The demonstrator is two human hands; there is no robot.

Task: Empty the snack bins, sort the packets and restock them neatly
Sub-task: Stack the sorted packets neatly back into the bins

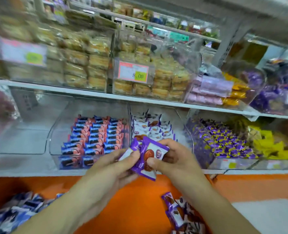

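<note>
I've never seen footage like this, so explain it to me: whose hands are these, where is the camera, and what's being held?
There is no machine here. A camera worn on a person's head looks forward and down at shop shelves. The left hand and right hand together hold a few purple-and-white snack packets in front of a clear bin of matching packets. Beside it, another bin holds neat rows of blue-and-orange packets. Below, on the orange surface, lie loose piles of packets.

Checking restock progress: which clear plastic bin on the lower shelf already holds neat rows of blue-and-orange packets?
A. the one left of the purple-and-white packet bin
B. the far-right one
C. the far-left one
A: the blue-and-orange packets sit in tidy rows in the clear plastic bin directly left of the purple-and-white packet bin.
</note>
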